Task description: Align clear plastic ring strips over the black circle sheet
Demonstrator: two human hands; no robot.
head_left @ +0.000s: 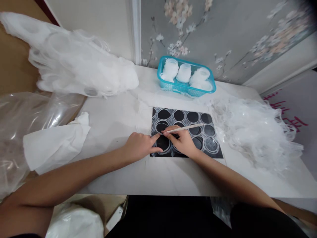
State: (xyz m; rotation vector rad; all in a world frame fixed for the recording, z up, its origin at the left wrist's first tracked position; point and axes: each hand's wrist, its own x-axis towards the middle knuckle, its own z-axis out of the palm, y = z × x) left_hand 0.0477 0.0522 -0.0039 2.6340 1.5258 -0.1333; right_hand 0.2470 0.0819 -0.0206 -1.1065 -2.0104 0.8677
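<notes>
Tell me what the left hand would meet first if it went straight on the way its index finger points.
Most likely the right hand, which grips the pale stick just ahead; depth is unclear there, so the stick's end might come first, or they may already touch.

Left hand (138, 145) and right hand (183, 142) bare, fingers slender. Behind grip, left forearm (99, 167) and right forearm (223, 173) bare, widening toward elbows. Nearer body from grip, plain black garment (168, 215), details lost in darkness. Right and behind grip, more black cloth (262, 221); sleeve or trouser leg unclear.
</notes>
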